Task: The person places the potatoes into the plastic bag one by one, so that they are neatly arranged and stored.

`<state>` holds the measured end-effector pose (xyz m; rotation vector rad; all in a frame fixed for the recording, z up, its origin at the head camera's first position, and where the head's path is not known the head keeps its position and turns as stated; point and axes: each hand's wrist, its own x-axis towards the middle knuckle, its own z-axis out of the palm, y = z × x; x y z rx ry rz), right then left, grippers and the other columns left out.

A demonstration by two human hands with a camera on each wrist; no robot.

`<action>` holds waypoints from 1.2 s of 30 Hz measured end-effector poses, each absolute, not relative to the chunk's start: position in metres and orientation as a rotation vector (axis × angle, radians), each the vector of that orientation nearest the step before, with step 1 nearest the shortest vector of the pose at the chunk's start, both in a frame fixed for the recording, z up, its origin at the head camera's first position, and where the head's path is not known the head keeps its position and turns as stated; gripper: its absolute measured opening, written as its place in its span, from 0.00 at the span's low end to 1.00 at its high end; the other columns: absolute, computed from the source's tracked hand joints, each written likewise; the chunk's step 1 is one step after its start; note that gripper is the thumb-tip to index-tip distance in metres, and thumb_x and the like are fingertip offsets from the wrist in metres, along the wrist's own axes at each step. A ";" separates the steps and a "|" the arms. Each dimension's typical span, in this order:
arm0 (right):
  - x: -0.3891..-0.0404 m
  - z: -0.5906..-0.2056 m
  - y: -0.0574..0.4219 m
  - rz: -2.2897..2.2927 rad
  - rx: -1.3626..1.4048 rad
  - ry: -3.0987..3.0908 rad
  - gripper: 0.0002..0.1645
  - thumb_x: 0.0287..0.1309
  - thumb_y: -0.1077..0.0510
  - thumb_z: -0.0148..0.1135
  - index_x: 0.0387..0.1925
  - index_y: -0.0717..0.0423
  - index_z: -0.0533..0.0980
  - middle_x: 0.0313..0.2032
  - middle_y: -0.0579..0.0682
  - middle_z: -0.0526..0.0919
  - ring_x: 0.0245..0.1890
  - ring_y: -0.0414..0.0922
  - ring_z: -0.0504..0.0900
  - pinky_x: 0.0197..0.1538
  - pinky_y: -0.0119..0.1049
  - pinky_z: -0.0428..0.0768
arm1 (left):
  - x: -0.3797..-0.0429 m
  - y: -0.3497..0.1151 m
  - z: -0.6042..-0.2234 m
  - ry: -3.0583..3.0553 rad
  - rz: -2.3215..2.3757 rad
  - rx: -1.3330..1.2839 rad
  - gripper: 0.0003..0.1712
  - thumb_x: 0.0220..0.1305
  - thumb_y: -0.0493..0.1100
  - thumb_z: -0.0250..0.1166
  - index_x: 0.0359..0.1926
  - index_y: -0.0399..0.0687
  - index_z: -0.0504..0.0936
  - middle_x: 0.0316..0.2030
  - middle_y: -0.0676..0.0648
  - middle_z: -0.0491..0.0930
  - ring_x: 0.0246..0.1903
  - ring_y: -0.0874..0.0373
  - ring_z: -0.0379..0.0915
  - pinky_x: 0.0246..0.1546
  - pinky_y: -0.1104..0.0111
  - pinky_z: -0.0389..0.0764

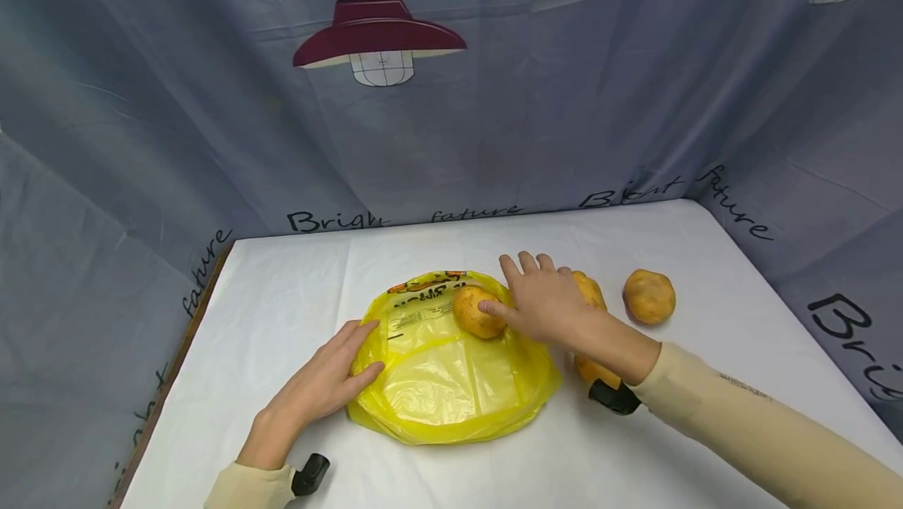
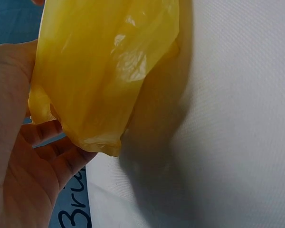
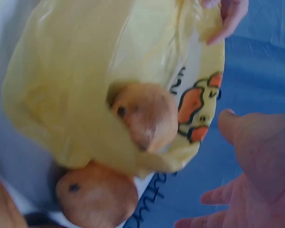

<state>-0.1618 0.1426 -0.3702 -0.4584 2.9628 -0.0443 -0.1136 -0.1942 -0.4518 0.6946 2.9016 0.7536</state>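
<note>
A yellow plastic bag lies with its mouth spread wide. My left hand holds its left rim, and in the left wrist view fingers curl behind the yellow film. Inside the mouth, toward the far right, is a potato. My right hand is over the bag's right rim with fingers spread. In the head view its thumb overlaps the potato; in the right wrist view the hand stands apart from that blurred potato, with nothing in its grasp.
Two more potatoes sit right of the bag, one partly behind the right hand, another under the forearm. Farther right lies a single potato. The white-covered table meets a grey-blue printed curtain at its back edge.
</note>
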 end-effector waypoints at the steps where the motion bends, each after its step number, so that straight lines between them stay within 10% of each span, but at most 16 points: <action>1: -0.163 -0.371 0.147 -0.043 -0.439 2.969 0.53 0.65 0.24 0.48 0.74 0.58 0.60 0.68 0.67 0.66 0.65 0.67 0.66 0.57 0.68 0.71 | -0.114 -0.194 -0.452 2.900 0.755 0.695 0.38 0.69 0.52 0.65 0.73 0.40 0.65 0.66 0.44 0.69 0.63 0.48 0.68 0.65 0.51 0.69; 36: -0.163 -0.397 0.311 -0.351 0.190 2.901 0.64 0.64 0.20 0.38 0.70 0.75 0.51 0.60 0.83 0.57 0.55 0.81 0.60 0.46 0.76 0.67 | -0.112 -0.193 -0.453 2.879 0.793 0.671 0.38 0.69 0.52 0.65 0.73 0.42 0.65 0.68 0.43 0.68 0.66 0.45 0.66 0.65 0.48 0.67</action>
